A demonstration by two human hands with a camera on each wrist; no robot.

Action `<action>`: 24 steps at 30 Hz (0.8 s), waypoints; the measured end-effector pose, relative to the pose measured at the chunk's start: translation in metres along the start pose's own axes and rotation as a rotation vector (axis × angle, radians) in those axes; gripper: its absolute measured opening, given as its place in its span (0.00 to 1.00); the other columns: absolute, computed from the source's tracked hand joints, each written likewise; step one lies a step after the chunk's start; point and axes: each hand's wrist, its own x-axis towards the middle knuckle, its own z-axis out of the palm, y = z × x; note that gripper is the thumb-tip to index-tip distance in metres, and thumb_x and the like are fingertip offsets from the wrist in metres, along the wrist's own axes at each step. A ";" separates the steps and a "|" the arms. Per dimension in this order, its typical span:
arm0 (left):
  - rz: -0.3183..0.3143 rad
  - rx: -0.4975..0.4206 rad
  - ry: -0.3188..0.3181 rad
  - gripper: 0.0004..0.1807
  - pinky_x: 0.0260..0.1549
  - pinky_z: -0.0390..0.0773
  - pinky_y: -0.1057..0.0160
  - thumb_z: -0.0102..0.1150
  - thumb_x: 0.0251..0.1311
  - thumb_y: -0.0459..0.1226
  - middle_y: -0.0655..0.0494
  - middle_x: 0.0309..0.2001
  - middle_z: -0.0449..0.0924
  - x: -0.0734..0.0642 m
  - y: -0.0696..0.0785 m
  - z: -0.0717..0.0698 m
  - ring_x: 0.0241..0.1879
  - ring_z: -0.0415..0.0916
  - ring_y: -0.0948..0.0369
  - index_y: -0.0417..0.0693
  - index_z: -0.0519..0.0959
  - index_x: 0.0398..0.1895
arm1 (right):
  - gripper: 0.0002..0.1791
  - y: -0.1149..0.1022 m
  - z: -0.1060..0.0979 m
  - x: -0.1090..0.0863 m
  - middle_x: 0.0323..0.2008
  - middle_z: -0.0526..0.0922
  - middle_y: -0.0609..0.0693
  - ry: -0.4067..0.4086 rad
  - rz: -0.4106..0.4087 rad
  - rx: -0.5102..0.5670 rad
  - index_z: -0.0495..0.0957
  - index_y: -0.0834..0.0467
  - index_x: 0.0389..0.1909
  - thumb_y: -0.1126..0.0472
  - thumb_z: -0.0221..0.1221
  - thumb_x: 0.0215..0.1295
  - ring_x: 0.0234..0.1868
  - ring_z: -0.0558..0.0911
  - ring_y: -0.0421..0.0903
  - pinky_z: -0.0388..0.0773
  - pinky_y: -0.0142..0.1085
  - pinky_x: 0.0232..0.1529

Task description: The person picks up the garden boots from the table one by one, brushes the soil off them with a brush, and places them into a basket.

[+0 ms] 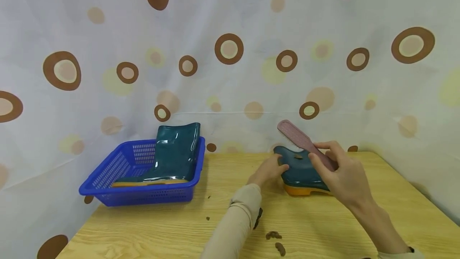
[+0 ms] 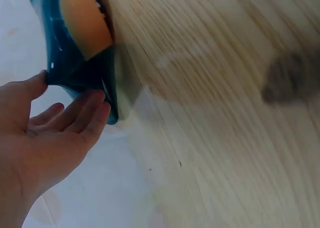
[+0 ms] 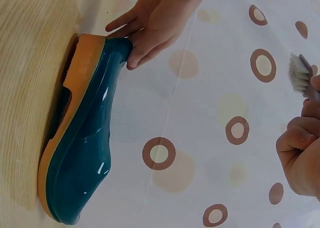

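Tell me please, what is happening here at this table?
Someone's left hand holds a teal boot by the edge of its shaft, while the right hand grips a pink brush, which is not touching the boot. A second boot stands in the blue basket on the left. Brown clumps lie on the table.

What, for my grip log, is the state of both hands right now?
Left hand: closed on the edge of the green boot outside the basket.
Right hand: closed, holding the pink brush.
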 end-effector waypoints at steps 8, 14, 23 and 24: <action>-0.032 -0.258 0.067 0.32 0.56 0.78 0.54 0.61 0.63 0.32 0.41 0.59 0.77 -0.002 0.004 0.000 0.53 0.77 0.54 0.41 0.66 0.70 | 0.15 -0.001 0.000 0.000 0.14 0.70 0.41 -0.004 0.027 -0.002 0.80 0.57 0.49 0.66 0.66 0.61 0.11 0.59 0.30 0.56 0.28 0.11; -0.076 -0.521 0.082 0.38 0.57 0.78 0.48 0.57 0.56 0.22 0.36 0.60 0.75 -0.002 0.002 -0.001 0.56 0.77 0.47 0.40 0.62 0.73 | 0.16 -0.001 0.000 0.001 0.14 0.71 0.42 -0.012 0.008 -0.010 0.80 0.57 0.50 0.66 0.66 0.61 0.11 0.59 0.30 0.55 0.26 0.11; -0.071 -0.649 0.038 0.47 0.44 0.70 0.55 0.50 0.51 0.16 0.38 0.67 0.68 -0.002 -0.001 -0.006 0.54 0.72 0.51 0.53 0.58 0.77 | 0.16 0.000 0.002 -0.001 0.15 0.73 0.42 -0.006 -0.003 -0.018 0.80 0.59 0.49 0.68 0.67 0.59 0.12 0.61 0.31 0.57 0.25 0.13; -0.062 -0.655 0.033 0.49 0.46 0.70 0.54 0.50 0.50 0.16 0.39 0.65 0.69 -0.001 -0.001 -0.007 0.52 0.71 0.52 0.54 0.57 0.77 | 0.16 0.000 0.002 -0.001 0.15 0.73 0.42 -0.005 -0.004 -0.019 0.80 0.59 0.48 0.68 0.67 0.59 0.12 0.62 0.31 0.57 0.25 0.13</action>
